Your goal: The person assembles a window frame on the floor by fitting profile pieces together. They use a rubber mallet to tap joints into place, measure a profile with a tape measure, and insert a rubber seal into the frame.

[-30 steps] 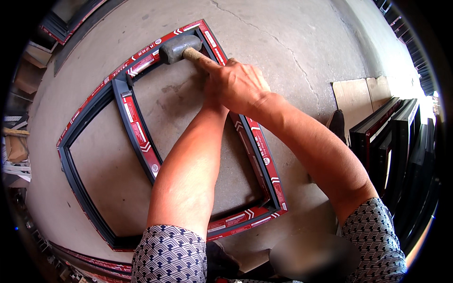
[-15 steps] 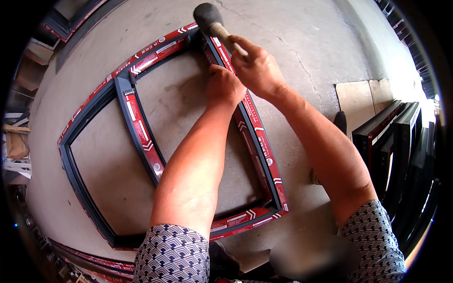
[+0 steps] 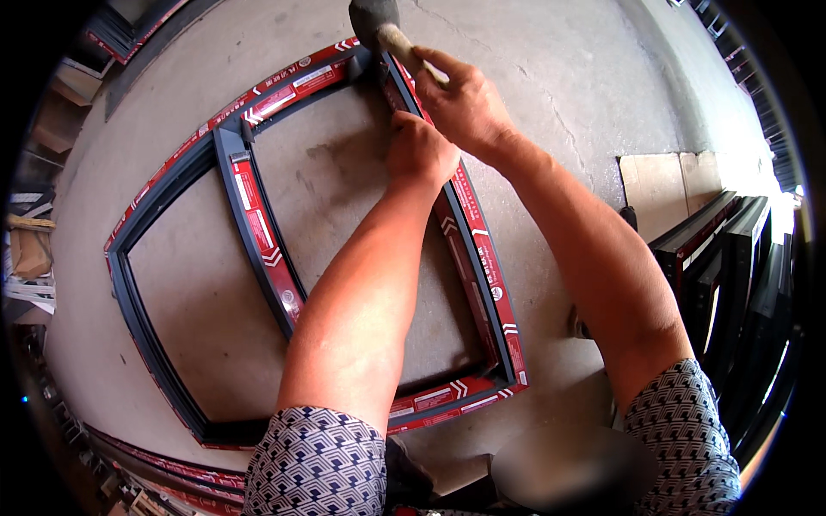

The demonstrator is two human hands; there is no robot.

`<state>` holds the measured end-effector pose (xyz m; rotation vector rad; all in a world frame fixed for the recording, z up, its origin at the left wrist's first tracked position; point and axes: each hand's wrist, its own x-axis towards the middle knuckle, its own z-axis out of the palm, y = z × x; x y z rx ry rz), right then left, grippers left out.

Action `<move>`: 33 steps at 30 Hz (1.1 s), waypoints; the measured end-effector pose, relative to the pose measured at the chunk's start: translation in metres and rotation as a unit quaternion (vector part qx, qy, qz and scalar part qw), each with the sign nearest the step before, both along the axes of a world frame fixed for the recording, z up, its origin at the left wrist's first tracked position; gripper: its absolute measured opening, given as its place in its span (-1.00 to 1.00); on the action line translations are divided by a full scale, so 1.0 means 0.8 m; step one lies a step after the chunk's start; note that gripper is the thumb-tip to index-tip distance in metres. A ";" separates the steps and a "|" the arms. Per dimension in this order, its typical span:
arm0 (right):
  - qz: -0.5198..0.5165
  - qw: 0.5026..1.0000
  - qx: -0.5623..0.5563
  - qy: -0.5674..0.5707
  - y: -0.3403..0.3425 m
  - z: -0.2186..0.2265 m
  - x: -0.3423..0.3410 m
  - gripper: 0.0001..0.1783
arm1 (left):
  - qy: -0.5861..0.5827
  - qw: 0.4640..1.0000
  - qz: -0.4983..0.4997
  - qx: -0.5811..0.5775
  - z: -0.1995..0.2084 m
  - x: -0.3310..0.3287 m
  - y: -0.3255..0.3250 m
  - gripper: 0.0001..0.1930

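A dark grey window frame (image 3: 268, 277) covered in red protective film lies on the concrete floor, with a crossbar dividing it. My right hand (image 3: 465, 101) is wrapped round the pale wooden handle of a mallet (image 3: 373, 19). The mallet's dark head is over the frame's far right corner, partly cut off by the picture's upper edge; whether it touches the frame I cannot tell. Closed on the frame's right side bar, my left hand (image 3: 422, 150) sits just below the right hand.
At the right, several dark frame sections (image 3: 731, 249) stand stacked beside flat cardboard (image 3: 658, 191). More red-filmed bars (image 3: 163, 469) lie at the lower left. Boxes (image 3: 73, 95) and scraps (image 3: 30, 249) line the left edge, and another frame (image 3: 129, 34) lies at the upper left.
The mallet and my right hand have shifted slightly up and left in the picture. My left hand still grips the side bar. The whole view has shifted a little.
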<state>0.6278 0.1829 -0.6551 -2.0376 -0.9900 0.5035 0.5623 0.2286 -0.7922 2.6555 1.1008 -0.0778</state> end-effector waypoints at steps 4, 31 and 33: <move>-0.006 0.999 0.040 -0.024 -0.009 -0.012 0.003 -0.50 | -0.019 0.990 0.075 -0.115 0.025 0.000 0.001 -0.20; 0.095 0.991 0.028 -0.084 -0.042 -0.007 0.005 -0.53 | -0.031 0.994 0.043 -0.095 -0.019 -0.003 0.010 -0.19; 0.095 0.990 0.012 -0.106 -0.058 -0.024 0.013 -0.53 | -0.023 0.994 0.037 -0.102 -0.009 0.006 0.000 -0.20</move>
